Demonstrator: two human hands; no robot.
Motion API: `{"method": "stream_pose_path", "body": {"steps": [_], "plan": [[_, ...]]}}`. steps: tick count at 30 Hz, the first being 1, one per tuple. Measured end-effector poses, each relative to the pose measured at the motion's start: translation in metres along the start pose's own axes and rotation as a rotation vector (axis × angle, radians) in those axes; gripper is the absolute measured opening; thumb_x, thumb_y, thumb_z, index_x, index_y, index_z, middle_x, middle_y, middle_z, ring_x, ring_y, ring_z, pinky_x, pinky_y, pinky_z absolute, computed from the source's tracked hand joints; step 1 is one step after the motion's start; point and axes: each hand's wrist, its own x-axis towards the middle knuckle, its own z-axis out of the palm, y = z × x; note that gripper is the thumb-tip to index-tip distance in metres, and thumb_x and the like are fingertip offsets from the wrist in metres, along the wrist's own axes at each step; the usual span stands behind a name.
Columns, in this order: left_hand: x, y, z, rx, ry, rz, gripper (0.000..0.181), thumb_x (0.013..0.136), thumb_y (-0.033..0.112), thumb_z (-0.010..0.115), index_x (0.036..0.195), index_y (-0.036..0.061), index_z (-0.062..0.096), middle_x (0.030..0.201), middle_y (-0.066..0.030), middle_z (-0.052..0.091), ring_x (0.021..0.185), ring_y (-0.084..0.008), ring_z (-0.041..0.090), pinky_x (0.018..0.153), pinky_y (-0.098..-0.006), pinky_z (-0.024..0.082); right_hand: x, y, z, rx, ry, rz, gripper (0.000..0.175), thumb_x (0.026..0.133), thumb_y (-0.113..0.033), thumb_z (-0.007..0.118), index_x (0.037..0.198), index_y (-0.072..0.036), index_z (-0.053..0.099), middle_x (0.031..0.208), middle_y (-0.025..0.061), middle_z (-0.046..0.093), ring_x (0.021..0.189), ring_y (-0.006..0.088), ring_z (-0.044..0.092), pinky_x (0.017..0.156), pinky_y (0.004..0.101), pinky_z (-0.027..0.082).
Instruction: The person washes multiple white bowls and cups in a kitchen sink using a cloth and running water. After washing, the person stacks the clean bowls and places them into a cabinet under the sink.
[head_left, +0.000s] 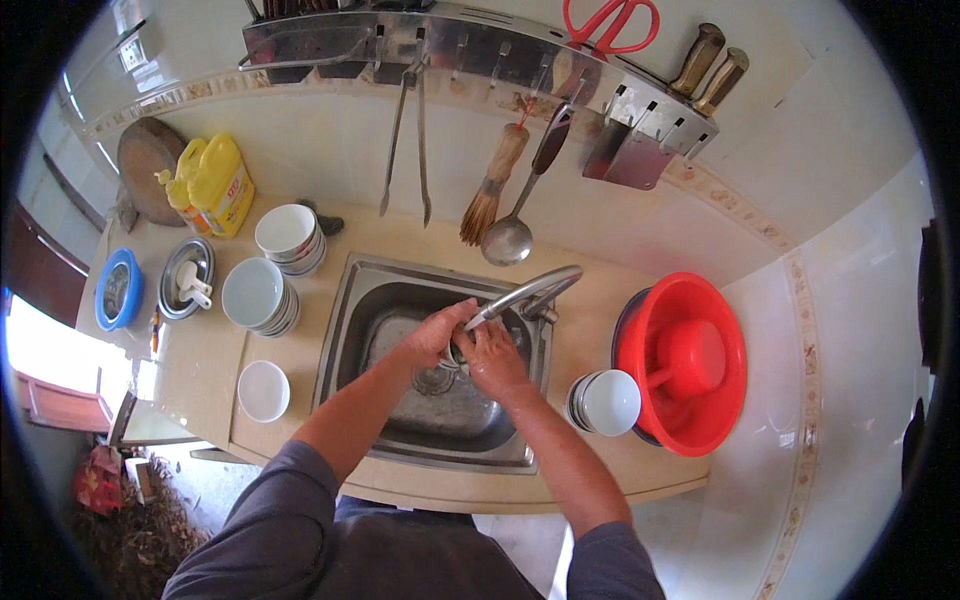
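Observation:
Both hands meet under the faucet (536, 289), above the stainless steel sink (450, 439). My left hand (436, 334) grips one side of what looks like a small bowl (450, 358). Against its other side, close to the faucet's mouth, lies my right hand (493, 361). The fingers hide most of the bowl. Right of the sink is a short stack of white bowls (611, 403). On the left, a single white bowl (263, 391) sits nearest me, with a taller stack (253, 292) behind it and another stack (285, 231) farther back.
A red plastic basin (731, 375) holding a red dipper (694, 358) stands at right. Tongs (405, 142), a brush (495, 180) and a ladle (508, 240) hang from the wall rack (480, 56). Yellow jugs (221, 187), a metal dish (171, 296) and a blue-rimmed container (135, 281) occupy the left counter.

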Motion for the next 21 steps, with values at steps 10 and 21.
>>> {"method": "stream_pose_path", "body": {"steps": [10,21], "plan": [[-0.011,-0.024,-0.016,-0.436,-0.153,-0.079,0.054,0.096,0.063,0.051,0.094,0.0113,0.067,0.084,-0.0063,0.07,0.076,-0.0213,0.067,0.073,-0.0359,0.054,0.0,-0.02,0.023,2.008,0.034,0.63,0.052,0.087,-0.017,0.066,0.134,-0.002,0.051,0.124,0.0093,0.059,0.104,0.0235,0.062,0.095,0.0364,0.048],[-0.042,-0.045,0.008,-0.389,0.188,0.197,0.048,0.095,0.052,0.059,0.116,0.0095,0.065,0.103,-0.0055,0.069,0.093,-0.0187,0.065,0.083,-0.0343,0.054,0.027,-0.035,0.025,0.419,0.104,0.638,0.028,0.086,-0.017,0.062,0.112,-0.006,0.064,0.113,0.0235,0.059,0.099,0.0426,0.062,0.082,0.0494,0.052]]}}
